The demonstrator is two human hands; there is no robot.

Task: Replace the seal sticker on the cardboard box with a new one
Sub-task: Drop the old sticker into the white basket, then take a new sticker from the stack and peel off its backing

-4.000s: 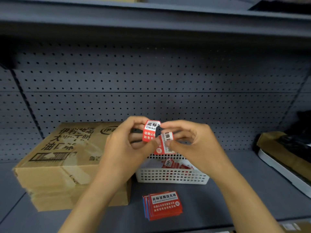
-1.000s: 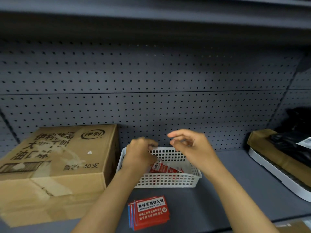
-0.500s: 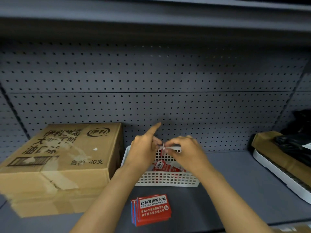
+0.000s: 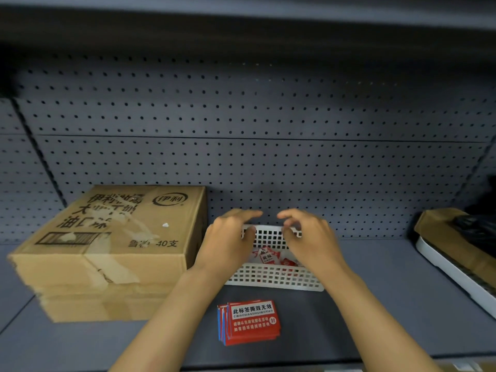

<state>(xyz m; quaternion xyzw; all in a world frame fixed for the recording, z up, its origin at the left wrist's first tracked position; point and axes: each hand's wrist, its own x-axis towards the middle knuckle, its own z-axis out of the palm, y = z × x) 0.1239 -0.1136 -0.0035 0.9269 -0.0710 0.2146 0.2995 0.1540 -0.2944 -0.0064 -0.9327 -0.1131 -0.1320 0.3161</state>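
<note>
A brown cardboard box (image 4: pixel 107 237) with black print lies at the left on the grey shelf; torn tape patches and a small white scrap show on its top. Right of it stands a white perforated basket (image 4: pixel 276 280) holding crumpled red-and-white sticker pieces (image 4: pixel 268 257). My left hand (image 4: pixel 228 245) and my right hand (image 4: pixel 311 237) hover over the basket, fingers apart, with nothing visible in either. A stack of new red seal stickers (image 4: pixel 251 322) lies on the shelf in front of the basket.
A grey pegboard wall (image 4: pixel 268 157) backs the shelf. At the right edge a white tray (image 4: pixel 453 272) carries brown cardboard and a dark object. Another shelf board runs overhead.
Four seconds ago both hands held a peeled red sticker above the basket. It was crumpled and dropped there; half a second ago the fingers pinched a last scrap, and now the hands have parted.
</note>
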